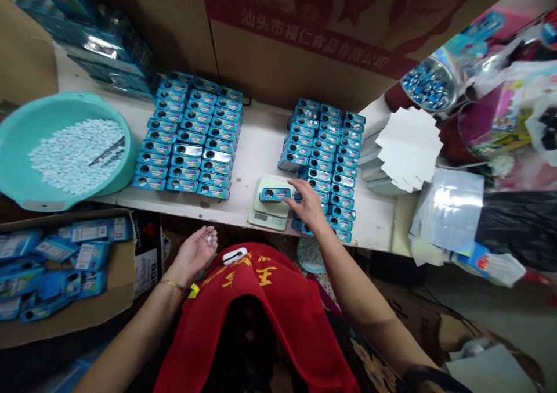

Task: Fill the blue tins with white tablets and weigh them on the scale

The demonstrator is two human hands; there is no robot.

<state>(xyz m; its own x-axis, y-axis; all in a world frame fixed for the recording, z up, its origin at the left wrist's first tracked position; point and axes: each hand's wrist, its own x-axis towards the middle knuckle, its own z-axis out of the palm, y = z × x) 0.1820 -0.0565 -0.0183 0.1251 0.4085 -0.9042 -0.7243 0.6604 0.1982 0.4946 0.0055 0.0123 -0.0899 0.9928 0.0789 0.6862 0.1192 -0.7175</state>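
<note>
My right hand (310, 204) reaches over the white shelf, its fingertips touching a small blue tin (275, 194) that rests on a pale green scale (270, 206). The fingers are curled round the tin's right end. My left hand (196, 249) is held palm up below the shelf edge, cupped, with a few small white candies (210, 239) in it. Stacked rows of the same blue tins stand to the left (189, 134) and right (328, 149) of the scale.
A teal basin (17, 143) of small white candies sits at the far left. A cardboard box (65, 317) with blue packets is below it. White card sheets (407, 146), foil bags (450, 207) and a bowl of blue wrapped pieces (429, 85) lie at the right.
</note>
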